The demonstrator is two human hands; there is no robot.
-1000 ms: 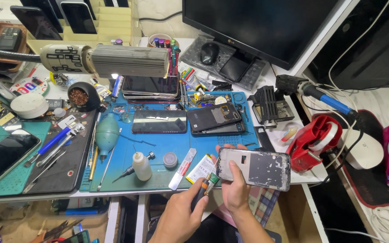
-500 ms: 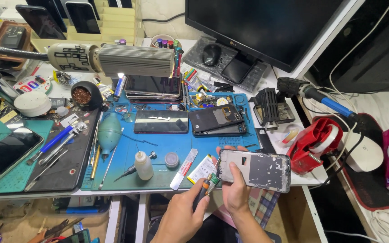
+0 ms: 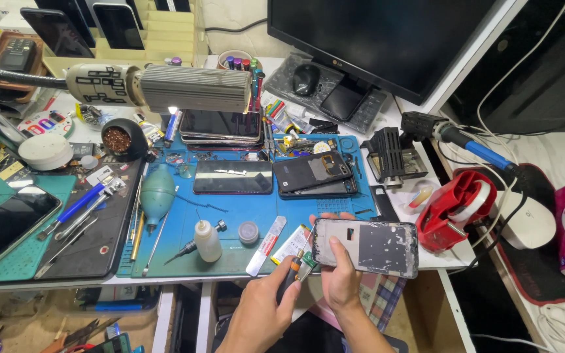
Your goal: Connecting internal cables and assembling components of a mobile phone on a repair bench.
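1. At the lower centre of the frame, both hands work just past the front edge of the bench (image 3: 387, 265), over the gap above the lap.
2. Open room: the strip below the bench edge is free around the hands; on the bench itself the blue mat (image 3: 230, 242) is crowded right up to its front edge.
3. Nearest clutter: small white bottle (image 3: 208, 240), round tin (image 3: 248, 231), flat white-and-red strip (image 3: 266, 245), all just left of the hands. Red tape dispenser (image 3: 456, 209) sits to the right, near the phone's far end.
4. Right hand (image 3: 341, 284): clenched grip on the left end of the phone frame (image 3: 367, 247), thumb across its open back, fingers curled behind. Frame lies flat-on to the camera, long side horizontal, overlapping the bench edge.
5. Left hand (image 3: 263, 310): clenched grip on a small screwdriver (image 3: 291, 273) with black-and-orange handle, tip pointing up at the frame's lower left corner. Contact at the tip: cannot tell.
6. Versus 0.5 s ago: same hold on both items, hands and frame in about the same spot; the view has shifted only slightly.
7. Upper centre: stacked phones (image 3: 220, 126) and two more on the mat (image 3: 233, 177), unmoved.
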